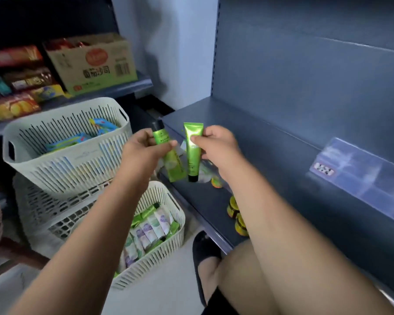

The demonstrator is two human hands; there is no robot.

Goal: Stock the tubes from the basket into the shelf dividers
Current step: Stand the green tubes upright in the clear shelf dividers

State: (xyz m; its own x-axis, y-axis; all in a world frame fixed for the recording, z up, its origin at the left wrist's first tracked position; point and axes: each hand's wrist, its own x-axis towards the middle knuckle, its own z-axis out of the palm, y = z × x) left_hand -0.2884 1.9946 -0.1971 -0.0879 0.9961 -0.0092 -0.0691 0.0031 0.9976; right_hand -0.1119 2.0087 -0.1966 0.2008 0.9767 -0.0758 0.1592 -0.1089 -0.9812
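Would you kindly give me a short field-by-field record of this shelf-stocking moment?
left hand: grips a green tube, black cap up
right hand: pinches a second green tube, cap down
basket: white, below the hands, holds more tubes
shelf: dark blue, small jars on it
divider: clear plastic, at right

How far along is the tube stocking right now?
Done: no tubes show in the clear dividers. In hand: the left hand holds a cap-up green tube, the right hand a cap-down green tube, over the shelf. Left: many tubes fill the basket.
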